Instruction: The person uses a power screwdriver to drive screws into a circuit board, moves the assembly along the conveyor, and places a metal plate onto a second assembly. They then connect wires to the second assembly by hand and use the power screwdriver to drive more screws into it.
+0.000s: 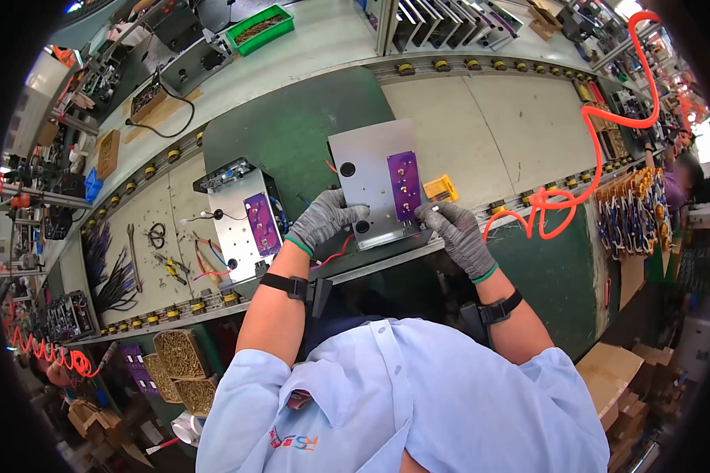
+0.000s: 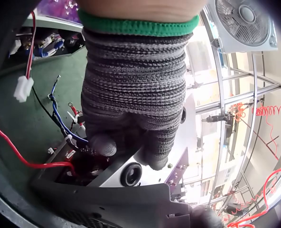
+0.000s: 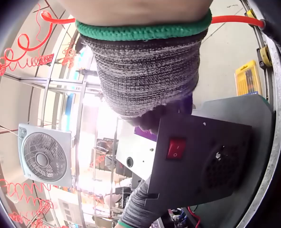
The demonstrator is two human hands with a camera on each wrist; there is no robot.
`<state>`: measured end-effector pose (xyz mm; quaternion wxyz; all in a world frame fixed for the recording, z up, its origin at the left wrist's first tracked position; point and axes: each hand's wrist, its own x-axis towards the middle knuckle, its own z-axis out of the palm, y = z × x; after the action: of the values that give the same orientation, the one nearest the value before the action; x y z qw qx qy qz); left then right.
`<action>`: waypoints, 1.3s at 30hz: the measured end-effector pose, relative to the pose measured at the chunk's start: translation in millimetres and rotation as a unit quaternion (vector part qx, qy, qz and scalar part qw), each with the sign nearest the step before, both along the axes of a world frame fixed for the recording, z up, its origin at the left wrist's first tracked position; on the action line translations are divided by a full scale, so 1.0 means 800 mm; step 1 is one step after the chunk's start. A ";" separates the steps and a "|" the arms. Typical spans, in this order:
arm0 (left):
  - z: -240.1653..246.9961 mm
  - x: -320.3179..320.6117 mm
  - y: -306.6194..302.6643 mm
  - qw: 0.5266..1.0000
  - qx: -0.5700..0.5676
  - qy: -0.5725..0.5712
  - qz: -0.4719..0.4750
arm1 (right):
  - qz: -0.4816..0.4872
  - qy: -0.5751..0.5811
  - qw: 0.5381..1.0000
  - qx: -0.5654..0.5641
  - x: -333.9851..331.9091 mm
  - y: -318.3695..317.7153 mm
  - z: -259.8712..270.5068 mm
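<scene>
A silver metal case point(image 1: 375, 185) with a purple circuit board point(image 1: 405, 185) on its top is tilted up over the green mat point(image 1: 292, 126). My gloved left hand point(image 1: 345, 217) grips its left edge, fingers curled over the rim beside a black grommet hole point(image 2: 131, 174). My gloved right hand point(image 1: 439, 214) grips the lower right corner. In the right wrist view the case's black end panel carries a red rocker switch point(image 3: 176, 148) and a fan grille point(image 3: 223, 166). Red wires point(image 2: 17, 152) and blue wires point(image 2: 60, 118) hang out beneath the case.
A second silver unit point(image 1: 241, 217) with a purple board lies to the left. A yellow box point(image 1: 440, 188) sits right of the case. Hand tools point(image 1: 162, 252) lie on the left conveyor. An orange coiled hose point(image 1: 599, 142) hangs at right. Boxes of screws point(image 1: 177, 355) stand below.
</scene>
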<state>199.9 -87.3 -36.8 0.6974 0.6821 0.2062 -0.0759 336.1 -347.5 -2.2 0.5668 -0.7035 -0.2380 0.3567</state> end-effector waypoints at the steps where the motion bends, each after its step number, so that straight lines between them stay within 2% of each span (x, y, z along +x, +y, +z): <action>1: 0.000 0.000 0.001 1.000 0.008 0.007 -0.008 | 0.003 0.000 1.000 0.001 0.002 0.002 -0.005; 3: 0.000 0.002 0.003 0.999 0.005 0.030 -0.025 | -0.028 0.055 0.995 0.082 0.010 0.008 -0.022; 4: 0.001 0.002 0.005 0.998 0.000 0.053 -0.046 | -0.062 0.111 0.990 0.066 0.013 0.013 -0.019; 5: 0.002 0.000 0.004 0.998 0.003 0.057 -0.038 | -0.028 0.130 0.987 0.087 0.031 0.015 -0.037; 6: 0.003 -0.002 0.002 0.999 -0.015 0.030 -0.034 | -0.056 0.110 0.989 0.087 0.041 0.019 -0.055; 7: 0.005 -0.002 0.002 0.999 -0.031 0.003 -0.030 | -0.083 0.089 0.989 0.088 0.044 0.033 -0.047; 11: 0.009 0.002 0.001 0.996 -0.001 -0.048 -0.072 | -0.093 0.061 0.992 0.059 0.078 0.100 -0.033; 12: 0.013 0.002 0.006 0.984 0.137 -0.003 -0.116 | -0.090 0.061 0.992 0.060 0.079 0.106 -0.029; 13: 0.035 0.004 0.015 0.984 0.139 -0.005 -0.113 | -0.067 0.097 0.993 0.019 0.080 0.113 -0.014; 15: 0.078 0.013 0.041 0.907 0.321 0.113 -0.250 | -0.043 0.130 0.990 -0.023 0.083 0.128 -0.010; 17: 0.092 0.030 0.084 0.895 0.401 0.071 -0.183 | -0.072 0.104 0.992 -0.004 0.084 0.134 -0.023; 18: 0.096 0.044 0.103 0.915 0.384 0.079 -0.094 | -0.080 0.124 0.989 -0.017 0.083 0.136 -0.022; 19: 0.089 0.061 0.121 0.892 0.451 0.020 -0.034 | -0.079 0.119 0.989 -0.022 0.084 0.139 -0.020; 20: 0.082 0.079 0.136 0.884 0.467 0.009 -0.007 | -0.073 0.112 0.991 -0.026 0.085 0.140 -0.019; 21: 0.072 0.093 0.144 0.887 0.461 0.008 -0.004 | -0.067 0.106 0.992 -0.030 0.085 0.140 -0.020; 23: 0.050 0.121 0.155 0.954 0.291 -0.061 -0.043 | -0.072 0.076 0.994 -0.035 0.081 0.148 -0.022; 27: -0.002 0.171 0.141 0.953 0.266 -0.088 -0.117 | -0.122 0.061 0.990 -0.039 0.079 0.149 -0.019; 29: -0.011 0.191 0.134 0.911 0.336 -0.086 -0.224 | -0.110 0.064 0.988 -0.087 0.090 0.138 -0.029; 30: -0.015 0.199 0.130 0.932 0.298 -0.071 -0.194 | -0.112 0.068 0.987 -0.092 0.092 0.135 -0.036; 33: 0.036 0.190 0.139 0.961 0.219 -0.004 -0.166 | -0.094 0.062 0.988 -0.104 0.086 0.133 -0.044; 35: 0.031 0.199 0.145 0.974 0.172 0.013 -0.149 | -0.061 0.045 0.988 -0.133 0.074 0.142 -0.055; 36: 0.029 0.201 0.147 0.978 0.151 0.025 -0.141 | -0.039 0.037 0.985 -0.165 0.080 0.137 -0.080; 39: 0.019 0.206 0.150 0.985 0.129 0.027 -0.114 | -0.027 0.103 0.971 -0.212 0.077 0.149 -0.073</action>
<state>364.7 32.8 -21.6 0.5843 0.7834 0.1533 -0.1460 397.3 -228.1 -60.9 0.4357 -0.7733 -0.0780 0.4541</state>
